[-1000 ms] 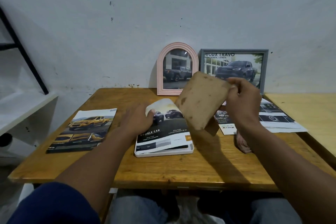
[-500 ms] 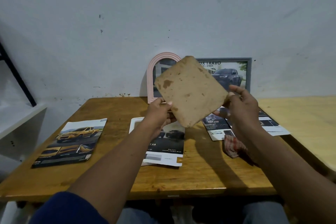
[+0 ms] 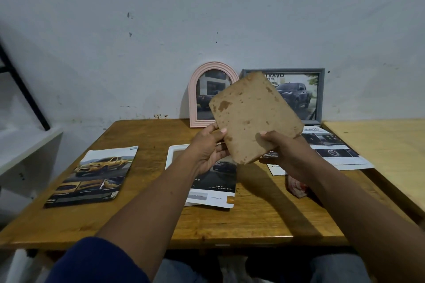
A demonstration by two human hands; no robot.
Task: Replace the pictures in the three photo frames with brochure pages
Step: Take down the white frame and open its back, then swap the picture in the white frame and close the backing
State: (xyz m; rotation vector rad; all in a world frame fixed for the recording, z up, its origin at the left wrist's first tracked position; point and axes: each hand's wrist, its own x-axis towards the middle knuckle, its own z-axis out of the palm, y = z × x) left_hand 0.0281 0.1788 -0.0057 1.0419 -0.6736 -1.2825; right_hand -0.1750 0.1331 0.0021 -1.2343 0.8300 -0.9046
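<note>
Head cam: left hand and right hand both grip the stained backing board, tilted, clear of the table; white frame with a brochure page on it lies at its 6 o'clock.

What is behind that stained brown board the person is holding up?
Two standing frames: the pink arched frame and grey frame, both showing trucks. The board covers their neighbouring parts.
</note>
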